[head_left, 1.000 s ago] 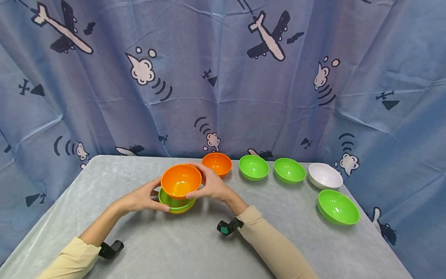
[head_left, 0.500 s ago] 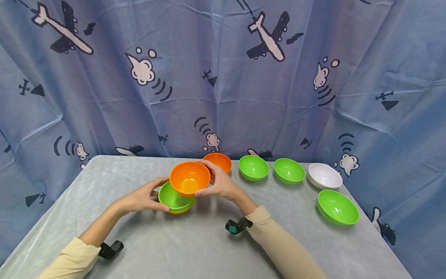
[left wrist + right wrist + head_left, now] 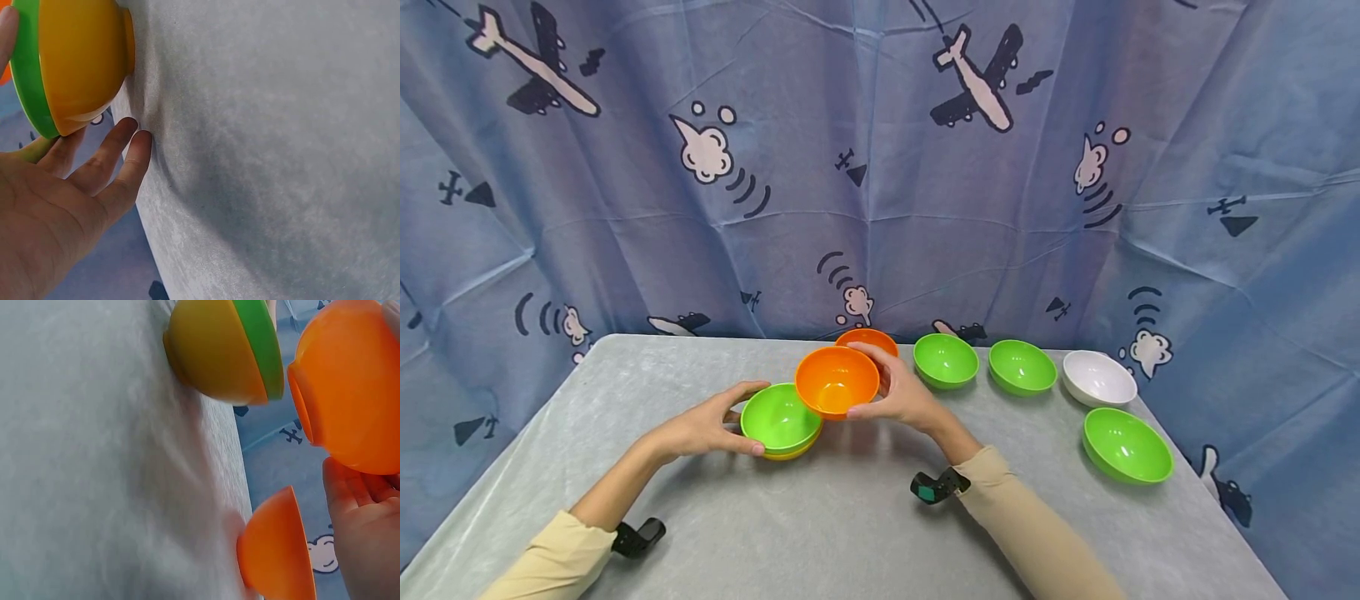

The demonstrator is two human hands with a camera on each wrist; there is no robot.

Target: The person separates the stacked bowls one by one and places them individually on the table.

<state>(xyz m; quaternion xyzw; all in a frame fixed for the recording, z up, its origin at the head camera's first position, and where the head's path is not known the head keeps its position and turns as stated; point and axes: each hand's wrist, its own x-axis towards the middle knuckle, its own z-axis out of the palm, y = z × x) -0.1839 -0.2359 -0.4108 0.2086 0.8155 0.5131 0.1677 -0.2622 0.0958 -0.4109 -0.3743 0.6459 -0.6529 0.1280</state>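
My right hand [image 3: 904, 397] grips an orange bowl [image 3: 833, 383] by its rim, thumb at the near side and fingers at the far side. In the right wrist view that bowl [image 3: 356, 387] is held up off the table, level with the top of a stack. The stack is a green bowl [image 3: 777, 419] nested in a yellow bowl [image 3: 84, 56], standing on the table. My left hand [image 3: 703, 425] holds the stack from its left side, thumb at the near rim and index finger at the far rim. Its other fingers [image 3: 128, 169] spread beside the yellow bowl.
Along the back edge stand another orange bowl [image 3: 867, 337], partly hidden by the right hand, two green bowls [image 3: 946, 361] and a white bowl [image 3: 1100, 379]. A larger green bowl [image 3: 1127, 446] sits at the right. A grey cloth covers the table [image 3: 850, 533], with a blue curtain behind.
My right hand has carried the orange bowl to the right, away from over the green bowl, uncovering most of its inside. My left hand and the stack have stayed put.
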